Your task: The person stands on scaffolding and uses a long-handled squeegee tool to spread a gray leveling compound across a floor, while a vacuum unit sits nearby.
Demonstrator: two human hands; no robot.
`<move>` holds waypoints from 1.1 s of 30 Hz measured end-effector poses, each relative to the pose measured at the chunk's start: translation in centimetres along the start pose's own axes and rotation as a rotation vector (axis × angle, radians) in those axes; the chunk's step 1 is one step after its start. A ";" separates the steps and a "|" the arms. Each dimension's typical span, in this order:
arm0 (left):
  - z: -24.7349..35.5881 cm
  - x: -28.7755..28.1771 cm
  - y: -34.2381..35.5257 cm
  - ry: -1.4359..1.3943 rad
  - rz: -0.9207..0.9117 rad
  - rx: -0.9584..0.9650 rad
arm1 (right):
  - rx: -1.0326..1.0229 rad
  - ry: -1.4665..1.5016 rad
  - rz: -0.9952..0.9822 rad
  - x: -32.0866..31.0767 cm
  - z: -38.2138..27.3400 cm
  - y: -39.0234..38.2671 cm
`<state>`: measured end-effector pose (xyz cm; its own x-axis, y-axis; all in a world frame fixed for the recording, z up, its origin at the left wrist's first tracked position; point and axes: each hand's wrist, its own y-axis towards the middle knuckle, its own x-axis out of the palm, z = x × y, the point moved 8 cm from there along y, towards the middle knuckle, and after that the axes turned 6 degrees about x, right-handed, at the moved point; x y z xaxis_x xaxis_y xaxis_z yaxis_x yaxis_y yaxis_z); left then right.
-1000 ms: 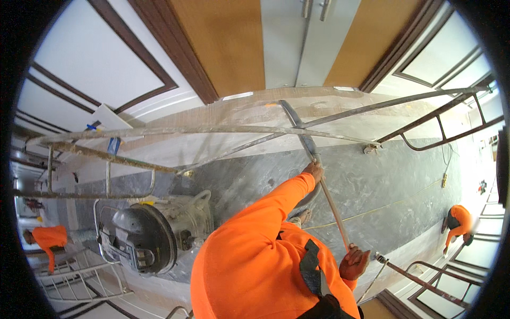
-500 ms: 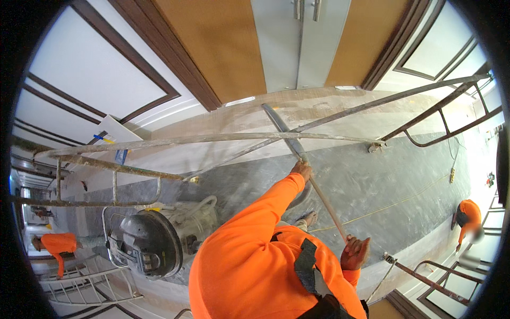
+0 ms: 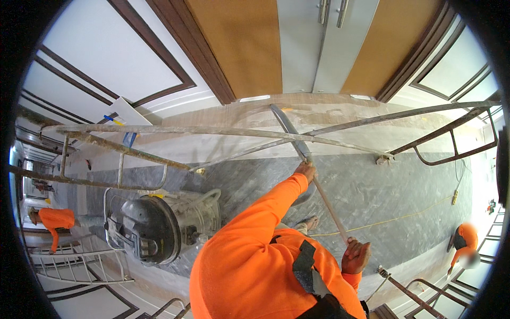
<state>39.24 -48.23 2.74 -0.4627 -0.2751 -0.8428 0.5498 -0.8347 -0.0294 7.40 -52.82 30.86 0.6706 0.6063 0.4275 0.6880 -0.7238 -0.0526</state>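
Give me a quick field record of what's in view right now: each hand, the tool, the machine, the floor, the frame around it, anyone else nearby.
left hand: gripping the upper part of the pole
right hand: closed on the lower end of the pole
pole: long, slanted, running between both hands
machine: dark round-bodied unit with a metal handle frame, to the person's left
floor: grey stone, dusty, yellow cord lying across it
scaffold frame: rusty bars crossing the view
other people: orange-clad person far left, another far right
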 end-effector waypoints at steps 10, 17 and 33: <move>-6.8 -0.7 -3.3 -0.174 0.018 -0.300 | 0.163 0.097 -0.005 -0.8 4.5 2.0; -8.6 -0.3 -2.4 -0.511 0.280 -0.370 | 0.085 0.025 -0.117 2.9 0.6 2.1; 1.4 -0.6 2.8 0.107 -0.106 0.032 | -0.032 -0.057 -0.010 2.3 -1.5 0.0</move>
<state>40.12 -51.01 3.93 -0.4398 -0.1334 -0.8881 0.4780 -0.8720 -0.1057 8.54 -51.91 33.25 0.6789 0.6308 0.3758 0.6864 -0.7270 -0.0197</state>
